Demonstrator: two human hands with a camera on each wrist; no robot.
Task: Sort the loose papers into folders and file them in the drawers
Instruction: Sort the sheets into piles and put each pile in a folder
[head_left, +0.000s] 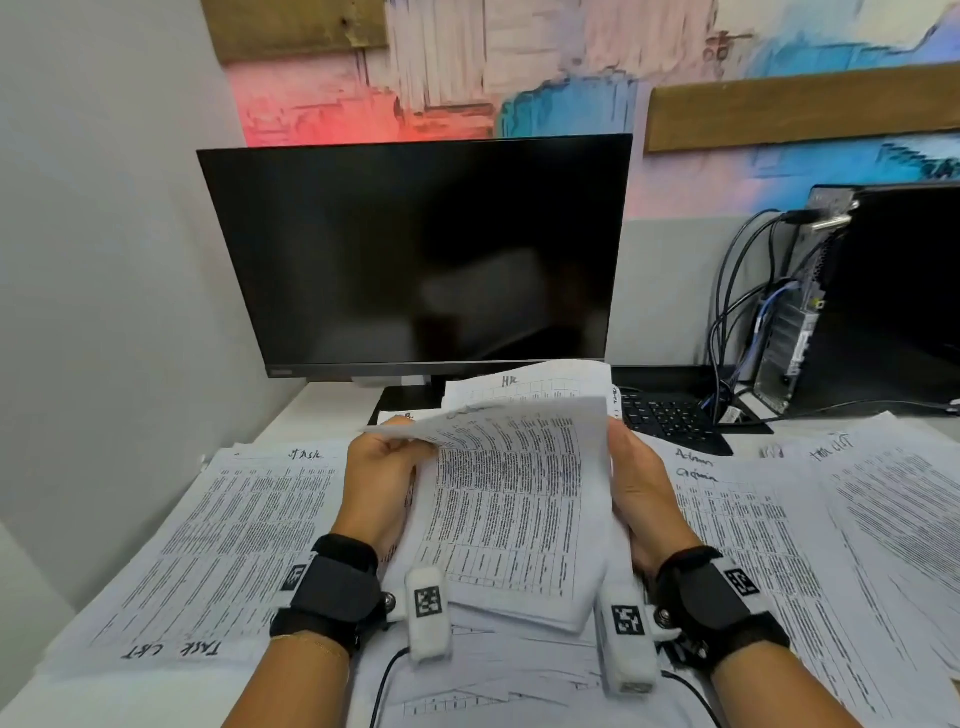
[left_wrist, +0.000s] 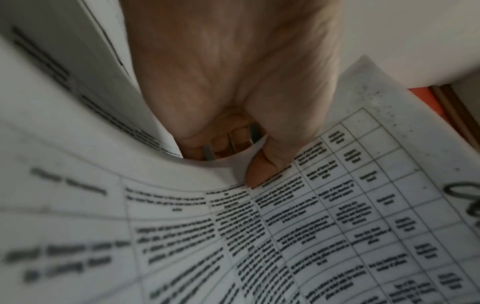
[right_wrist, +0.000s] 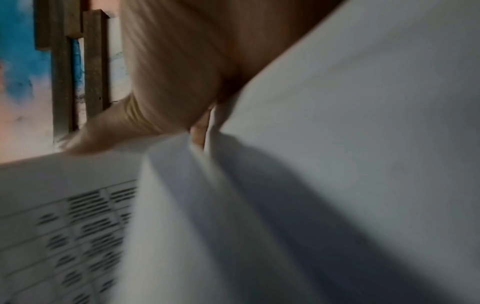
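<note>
Between the two hands, raised over the middle of the bench (head_left: 332, 402) in front of the dark monitor (head_left: 415, 254), is a sheaf of printed sheets (head_left: 511, 499) with tables on them. The left hand (head_left: 382, 478) has its thumb and fingers curled round the sheaf's left edge and is peeling the top sheet (head_left: 467, 421) up and over; the left wrist view shows the thumb pressed onto the printed face with the paper bent round it. The right hand (head_left: 644, 493) grips the right edge, thumb on the front, fingers hidden behind the pages; its wrist view is blurred and shows only paper folding against the palm.

By the look of it the sorting is underway but far from finished. Several groups already lie flat on the bench: a pile (head_left: 228, 540) on the left with "Task" handwritten at its head, another pile (head_left: 753, 540) on the right with a scrawled heading I cannot read surely, and more sheets (head_left: 893, 499) fanned at the far right. A sheet marked "HR" (head_left: 524, 387) shows behind the held sheaf. No folder and no drawer appears in any view, so foldering and filing seem wholly left to do. A keyboard (head_left: 670, 415) and a computer tower (head_left: 883, 296) stand behind.
</note>
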